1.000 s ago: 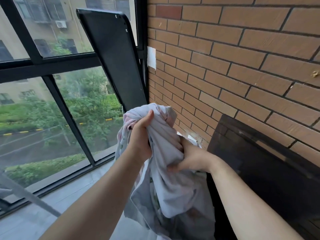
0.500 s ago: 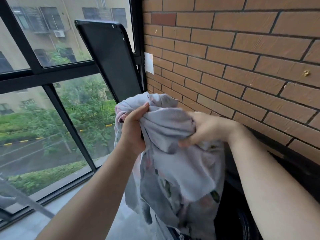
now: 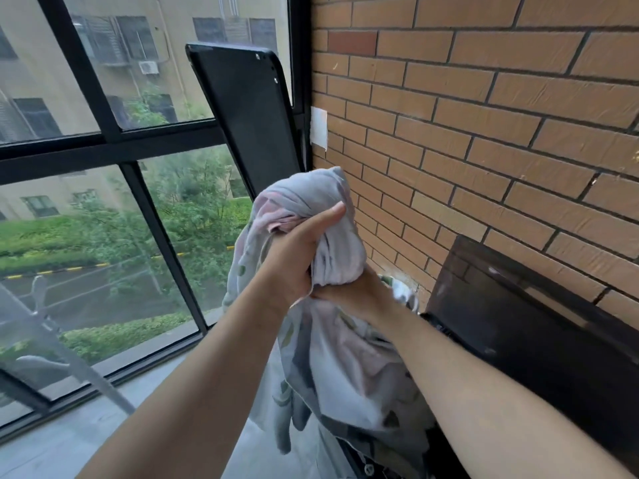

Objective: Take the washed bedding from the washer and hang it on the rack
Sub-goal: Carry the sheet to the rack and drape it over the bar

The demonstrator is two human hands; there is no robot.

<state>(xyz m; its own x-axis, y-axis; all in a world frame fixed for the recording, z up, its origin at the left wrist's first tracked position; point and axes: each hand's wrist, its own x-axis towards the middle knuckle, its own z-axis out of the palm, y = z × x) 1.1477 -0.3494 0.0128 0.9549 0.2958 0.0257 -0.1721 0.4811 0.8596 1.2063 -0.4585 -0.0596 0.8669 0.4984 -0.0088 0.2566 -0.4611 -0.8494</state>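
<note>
A bunched sheet of pale grey bedding (image 3: 332,368) with a pink and green floral print hangs in front of me. My left hand (image 3: 294,257) grips its twisted top from the left, thumb up along the cloth. Just below, my right hand (image 3: 356,292) grips the same twist, touching the left hand. The cloth's lower folds drop out of view at the bottom edge. The dark washer (image 3: 539,344) stands at the right against the brick wall. A grey rack bar (image 3: 69,344) slants across the lower left.
A brick wall (image 3: 484,115) fills the right half. A black flat panel (image 3: 249,115) leans in the corner against the window frame (image 3: 114,146). Large glass panes look out on trees and a road. Grey floor (image 3: 86,440) lies below.
My right hand slid down from the side of the bundle to just under my left hand. The left hand stayed on the twisted top, which has shifted slightly to the right.
</note>
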